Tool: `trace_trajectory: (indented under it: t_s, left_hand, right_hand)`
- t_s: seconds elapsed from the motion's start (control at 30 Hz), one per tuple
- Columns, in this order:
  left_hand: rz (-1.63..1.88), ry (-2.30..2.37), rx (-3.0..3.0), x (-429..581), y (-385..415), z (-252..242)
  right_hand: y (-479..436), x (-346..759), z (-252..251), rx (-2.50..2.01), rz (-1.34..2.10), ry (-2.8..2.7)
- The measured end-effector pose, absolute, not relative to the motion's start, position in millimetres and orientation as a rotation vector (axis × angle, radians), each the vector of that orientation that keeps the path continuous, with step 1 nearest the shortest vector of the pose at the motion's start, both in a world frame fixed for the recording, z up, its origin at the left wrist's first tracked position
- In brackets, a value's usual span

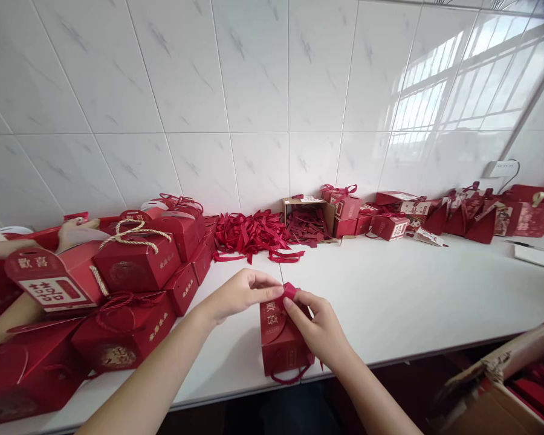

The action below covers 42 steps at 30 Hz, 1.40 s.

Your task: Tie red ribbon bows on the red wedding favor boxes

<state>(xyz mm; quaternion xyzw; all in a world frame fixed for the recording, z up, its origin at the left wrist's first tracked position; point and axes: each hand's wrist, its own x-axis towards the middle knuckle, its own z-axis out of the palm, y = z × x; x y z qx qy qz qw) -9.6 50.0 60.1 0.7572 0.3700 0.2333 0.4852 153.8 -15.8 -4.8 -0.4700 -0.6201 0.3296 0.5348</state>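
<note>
Left: stacked red boxes [133, 269] | left hand [238, 296]: thumb and fingers pinching red ribbon [290, 290] | gift box [278, 347]: beneath ribbon, near front edge of white desk [390, 290] | right hand [318, 323]: pinching same ribbon

And here's the red box [278, 353], sitting on the white table [390, 302] right by the near edge, one end turned towards that edge. A curved flap [272, 320] lies over the top, gold characters running along it, fainter gold print on the near end. Down there a dark red cord [291, 380] loops out. And the shiny red ribbon [289, 290], folded, pinched up at the far end!
</note>
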Motion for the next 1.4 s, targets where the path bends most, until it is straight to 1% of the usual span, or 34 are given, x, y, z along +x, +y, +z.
trace_trajectory:
  t_s: [0.07,0.23,0.4,0.63,0.77,0.9,1.07,1.13,1.2,1.3,1.4]
  left_hand:
    - [0.588,0.916,1.803,-12.2,44.0,51.6]
    - [0.796,0.973,1.839,-8.7,29.0,43.7]
    - [0.848,0.952,1.864,-8.0,17.5,39.8]
    - [0.960,1.000,1.913,-2.6,14.3,25.5]
    - [1.053,1.030,1.885,1.0,16.0,18.0]
    - [1.124,1.038,1.883,2.4,17.7,13.3]
    - [1.202,1.065,1.864,6.3,15.7,9.3]
    - [1.241,1.074,1.864,8.1,14.5,7.0]
    - [1.278,1.066,1.861,9.5,13.9,4.7]
    - [1.283,1.022,1.828,10.8,15.4,1.6]
    - [1.257,0.962,1.743,12.8,20.1,-2.4]
  right_hand:
    - [-16.7,153.8,-4.5,-1.103,0.796,-1.456]
    - [-17.1,149.1,-6.9,-1.100,0.808,-1.335]
    - [-15.1,146.6,-11.4,-1.043,0.799,-1.198]
    - [-18.6,149.3,-12.5,-1.078,0.661,-1.391]
    - [-21.0,147.8,-16.1,-1.102,0.451,-1.462]
    - [-20.6,146.9,-19.8,-1.140,0.281,-1.489]
    - [-21.5,145.1,-21.4,-1.230,0.201,-1.462]
    - [-22.0,145.6,-20.7,-1.263,0.237,-1.426]
    - [-21.5,148.6,-18.6,-1.312,0.344,-1.418]
    - [-18.0,156.8,-11.6,-1.362,0.596,-1.477]
    - [-12.5,163.4,-4.2,-1.296,0.843,-1.542]
